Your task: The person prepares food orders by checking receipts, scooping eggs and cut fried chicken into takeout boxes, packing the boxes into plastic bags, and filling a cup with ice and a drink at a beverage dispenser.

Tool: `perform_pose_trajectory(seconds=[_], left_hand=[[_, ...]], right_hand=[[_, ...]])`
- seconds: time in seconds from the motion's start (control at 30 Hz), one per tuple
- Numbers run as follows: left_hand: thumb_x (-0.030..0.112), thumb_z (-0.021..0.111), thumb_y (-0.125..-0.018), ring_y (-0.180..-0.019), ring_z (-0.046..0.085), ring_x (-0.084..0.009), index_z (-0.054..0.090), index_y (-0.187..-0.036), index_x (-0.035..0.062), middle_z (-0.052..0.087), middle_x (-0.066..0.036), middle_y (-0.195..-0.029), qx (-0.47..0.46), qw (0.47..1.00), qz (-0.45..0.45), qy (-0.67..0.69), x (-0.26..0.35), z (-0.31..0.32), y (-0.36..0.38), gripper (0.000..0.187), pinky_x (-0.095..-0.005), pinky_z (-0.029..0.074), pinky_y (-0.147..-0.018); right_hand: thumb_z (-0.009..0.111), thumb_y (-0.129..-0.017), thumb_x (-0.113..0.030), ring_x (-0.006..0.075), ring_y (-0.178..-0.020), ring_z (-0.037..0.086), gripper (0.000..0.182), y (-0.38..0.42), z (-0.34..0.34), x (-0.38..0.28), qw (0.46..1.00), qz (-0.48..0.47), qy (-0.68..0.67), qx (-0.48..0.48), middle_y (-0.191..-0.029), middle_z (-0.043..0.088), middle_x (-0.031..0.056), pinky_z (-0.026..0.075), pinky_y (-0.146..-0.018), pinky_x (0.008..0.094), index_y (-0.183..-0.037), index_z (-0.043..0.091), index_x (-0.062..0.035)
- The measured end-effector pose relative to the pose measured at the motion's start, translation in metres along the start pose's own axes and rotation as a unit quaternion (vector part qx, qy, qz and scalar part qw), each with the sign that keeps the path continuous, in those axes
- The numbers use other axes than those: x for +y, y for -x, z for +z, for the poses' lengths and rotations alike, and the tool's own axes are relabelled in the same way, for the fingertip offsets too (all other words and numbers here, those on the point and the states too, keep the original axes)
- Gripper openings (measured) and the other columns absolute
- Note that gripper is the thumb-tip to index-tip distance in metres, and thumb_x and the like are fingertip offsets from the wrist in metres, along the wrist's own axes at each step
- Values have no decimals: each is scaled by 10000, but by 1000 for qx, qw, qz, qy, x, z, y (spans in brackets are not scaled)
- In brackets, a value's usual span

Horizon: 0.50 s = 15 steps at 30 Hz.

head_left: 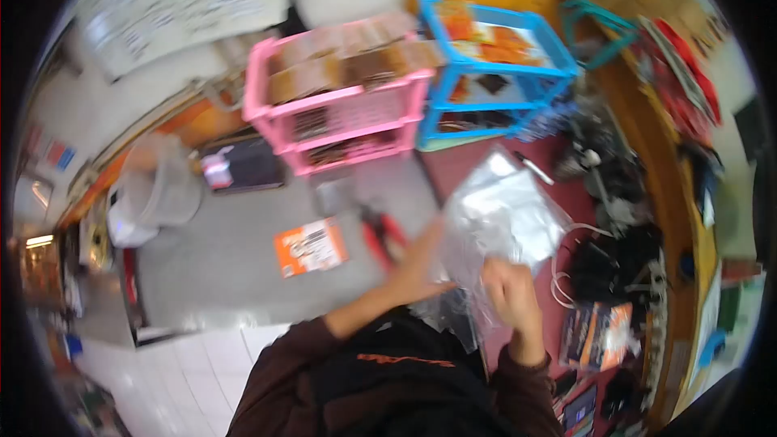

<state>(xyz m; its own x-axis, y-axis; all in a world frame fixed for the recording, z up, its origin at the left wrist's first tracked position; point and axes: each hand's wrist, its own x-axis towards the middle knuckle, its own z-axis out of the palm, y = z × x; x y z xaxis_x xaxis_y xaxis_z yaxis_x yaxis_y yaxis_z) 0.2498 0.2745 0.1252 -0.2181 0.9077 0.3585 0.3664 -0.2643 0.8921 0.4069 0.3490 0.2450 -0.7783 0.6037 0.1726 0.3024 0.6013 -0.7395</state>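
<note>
A clear plastic bag [502,214] is held up in front of me with both hands, over the grey and dark red work surface. My left hand [417,263] grips the bag's lower left edge. My right hand [510,291] pinches the crumpled lower part of the bag. Red-handled pliers [380,235] lie on the surface just left of my left hand. My dark brown sleeves and dark top fill the bottom of the view. The picture is blurred by motion.
A pink rack [340,105] and a blue rack [494,65] stand at the back. An orange and white packet [312,247] lies at centre left. A grey bucket [162,186] is at left. Black parts, white cable [566,275] and boxes crowd the right side.
</note>
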Motion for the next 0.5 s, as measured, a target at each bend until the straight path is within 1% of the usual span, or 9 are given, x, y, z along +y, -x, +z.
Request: perform_pose_trajectory(seconds=[0.07, 0.1, 0.13, 0.23, 0.27, 0.3, 0.37, 0.43, 0.5], left_hand=[[190, 740, -575, -1286, 240, -322, 458, -1148, 51, 372, -174, -1288, -60, 992, 111, -29, 8, 12, -24, 654, -415, 169, -1055], [190, 740, -575, -1286, 240, -322, 458, -1148, 51, 372, -174, -1288, -46, 993, 101, -42, 9, 1, -26, 654, -415, 169, -1055], [181, 733, -576, -1264, 284, -308, 486, -1073, 56, 416, -162, -1243, -89, 981, 145, -94, 11, -9, -26, 570, -425, 168, -1049], [160, 721, -632, -1076, 480, -221, 499, -894, 59, 516, -92, -1093, -115, 965, 188, -141, 5, -54, -17, 358, -381, 323, -943], [102, 675, -683, -950, 512, -174, 501, -896, 60, 533, -71, -988, -160, 987, 15, 7, 12, -79, -10, 278, -333, 377, -861], [44, 630, -735, -825, 543, -126, 503, -898, 61, 549, -51, -884, -197, 955, -158, 155, 18, -103, -2, 207, -286, 431, -778], [90, 606, -812, -732, 508, -49, 493, -982, 39, 523, -22, -779, -188, 957, -125, 183, 26, -144, 12, 210, -198, 423, -652], [104, 614, -814, -733, 501, -52, 482, -1024, 25, 520, -17, -776, -293, 913, -159, 234, 42, -189, 19, 260, -203, 416, -654], [117, 621, -816, -734, 493, -55, 471, -1066, 11, 518, -11, -773, -391, 856, -185, 282, 49, -214, 33, 311, -208, 410, -656]], right_hand=[[790, -571, -337, 259, -486, 447, 435, 7, -11, -31, 985, -82, -89, -121, -567, 426, 89, 342, -458, 333, -646, 457, -67], [819, -359, -426, 196, -465, 450, 566, 24, -17, -27, 986, -117, -90, -75, -566, 425, 41, 321, -436, 288, -629, 440, -104], [839, -351, -396, 137, -473, 446, 555, 25, -32, -47, 990, -134, -49, -10, -557, 446, 13, 317, -446, 244, -623, 453, -105], [785, -612, -142, 97, -623, 534, 284, 33, -50, -51, 973, 94, 97, 188, -710, 603, 41, 416, -557, 230, -714, 551, -18], [642, -740, -77, 88, -603, 487, 115, 43, -53, -35, 961, 172, 68, 205, -697, 570, 30, 381, -549, 214, -796, 583, 4], [642, -740, -77, 88, -603, 487, 115, 41, -51, -26, 961, 170, 68, 205, -697, 570, 30, 381, -549, 214, -796, 583, 4], [545, -831, -107, 68, -585, 420, 136, 35, -35, -19, 965, 48, 86, 242, -657, 508, 3, 339, -526, 203, -784, 569, 18], [465, -895, -163, 60, -581, 390, 248, 18, 3, -21, 952, 107, -30, 287, -632, 449, -19, 317, -515, 200, -735, 534, 13], [453, -912, -200, 36, -585, 362, 296, 5, 30, -21, 961, 158, -136, 179, -607, 406, -50, 291, -501, 195, -664, 478, -41]])
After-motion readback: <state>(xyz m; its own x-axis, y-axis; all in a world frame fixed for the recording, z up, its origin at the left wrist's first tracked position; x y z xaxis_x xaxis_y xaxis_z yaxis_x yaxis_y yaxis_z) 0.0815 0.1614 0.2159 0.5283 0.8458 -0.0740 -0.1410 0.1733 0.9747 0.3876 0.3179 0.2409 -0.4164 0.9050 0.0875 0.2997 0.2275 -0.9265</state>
